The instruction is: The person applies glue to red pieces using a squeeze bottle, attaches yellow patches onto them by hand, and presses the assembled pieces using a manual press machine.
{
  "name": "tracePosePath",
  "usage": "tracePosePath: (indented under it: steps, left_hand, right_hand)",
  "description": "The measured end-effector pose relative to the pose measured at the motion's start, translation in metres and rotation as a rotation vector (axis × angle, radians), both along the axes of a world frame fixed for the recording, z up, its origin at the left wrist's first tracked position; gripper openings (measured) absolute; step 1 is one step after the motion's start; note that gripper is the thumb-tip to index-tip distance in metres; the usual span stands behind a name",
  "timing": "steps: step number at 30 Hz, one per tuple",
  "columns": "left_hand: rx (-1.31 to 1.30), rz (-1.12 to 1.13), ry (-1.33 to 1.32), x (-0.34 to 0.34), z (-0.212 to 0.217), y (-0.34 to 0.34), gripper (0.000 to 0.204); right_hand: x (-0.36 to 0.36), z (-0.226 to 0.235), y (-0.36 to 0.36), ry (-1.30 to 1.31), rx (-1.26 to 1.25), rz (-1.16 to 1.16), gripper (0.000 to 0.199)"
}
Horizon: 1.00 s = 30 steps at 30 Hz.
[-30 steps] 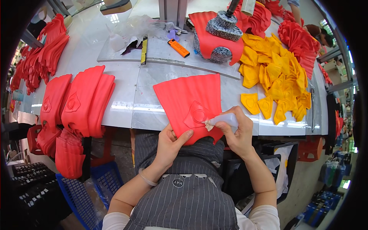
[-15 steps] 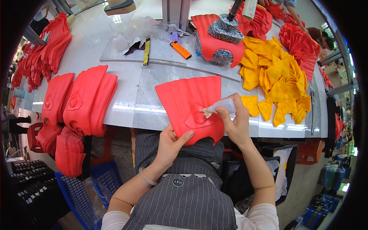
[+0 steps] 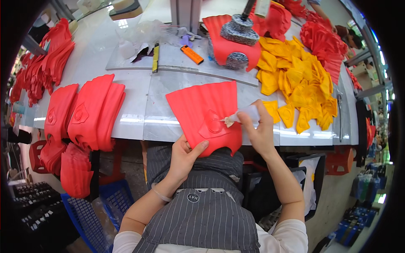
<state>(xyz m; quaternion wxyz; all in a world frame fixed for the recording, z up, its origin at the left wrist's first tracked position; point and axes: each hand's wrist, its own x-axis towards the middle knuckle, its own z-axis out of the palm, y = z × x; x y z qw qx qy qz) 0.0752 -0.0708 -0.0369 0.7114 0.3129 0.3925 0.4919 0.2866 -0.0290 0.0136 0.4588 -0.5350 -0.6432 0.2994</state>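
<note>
A ribbed red foam piece [image 3: 198,101] with a raised circular emblem [image 3: 213,125] lies over the table's front edge and my lap. My left hand [image 3: 184,157] pinches its lower left edge, thumb on top and fingers mostly underneath. In my right hand [image 3: 262,131] is a small translucent squeeze bottle [image 3: 252,114], tilted with its thin nozzle toward the emblem. Whitish residue is crusted around the nozzle's base. The tip is at the emblem's upper right; whether it touches the surface, I cannot tell.
Yellow emblem-like pieces [image 3: 301,84] are heaped at the right. Stacked red pieces [image 3: 95,107] overhang the front edge at left. Behind, a red piece sits under a speckled press block [image 3: 240,31], near an orange lighter [image 3: 192,55] and a yellow cutter [image 3: 155,58]. A blue crate [image 3: 84,215] stands below.
The whole view has shifted slightly. The bottle's nozzle has moved a little to the right over the emblem. My left hand keeps its hold on the red piece.
</note>
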Motion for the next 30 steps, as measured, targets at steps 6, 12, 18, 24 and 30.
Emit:
tracePosePath:
  steps: [6,12,18,24,30]
  left_hand:
    - [0.001,-0.032,0.048,-0.002,-0.004,0.001,0.041]
    - [-0.058,-0.024,-0.069,-0.01,0.001,-0.005,0.046]
    - [-0.089,-0.071,-0.118,-0.006,0.011,-0.009,0.047]
    - [-0.081,-0.08,-0.109,-0.003,0.013,-0.007,0.047]
    - [-0.104,-0.09,-0.111,0.0,0.012,-0.007,0.045]
  right_hand:
    - [0.07,0.031,-0.01,0.157,-0.094,-0.139,0.016]
    - [0.162,0.057,-0.009,0.123,0.198,-0.289,0.018]
    - [0.277,-0.004,-0.073,-0.361,0.031,-0.876,0.038]
    - [0.275,-0.039,-0.083,-0.545,0.223,-1.084,0.045]
    - [0.186,0.002,-0.058,-0.522,0.106,-0.509,0.038]
